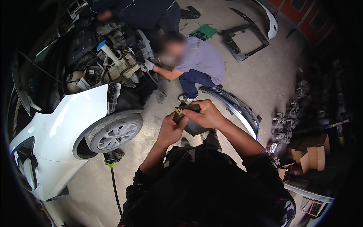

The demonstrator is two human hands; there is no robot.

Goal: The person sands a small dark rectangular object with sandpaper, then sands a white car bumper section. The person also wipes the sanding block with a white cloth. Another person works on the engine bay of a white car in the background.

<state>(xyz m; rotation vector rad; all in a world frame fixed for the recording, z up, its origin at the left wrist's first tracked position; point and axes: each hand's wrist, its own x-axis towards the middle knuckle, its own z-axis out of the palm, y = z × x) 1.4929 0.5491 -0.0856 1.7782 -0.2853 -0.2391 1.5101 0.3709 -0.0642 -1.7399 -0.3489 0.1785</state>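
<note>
Both hands hold a dark pouch (188, 120) — left hand (171, 129) pinching its lower edge, right hand (206, 114) gripping the top — above the concrete floor (159, 125).

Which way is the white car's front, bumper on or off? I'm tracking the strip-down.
Off. The white car shows bare engine parts ahead of its front wheel.

Both hands, left hand (171, 130) and right hand (206, 115), grip a dark plastic part (189, 123) (white car (72, 117) alongside).
</note>
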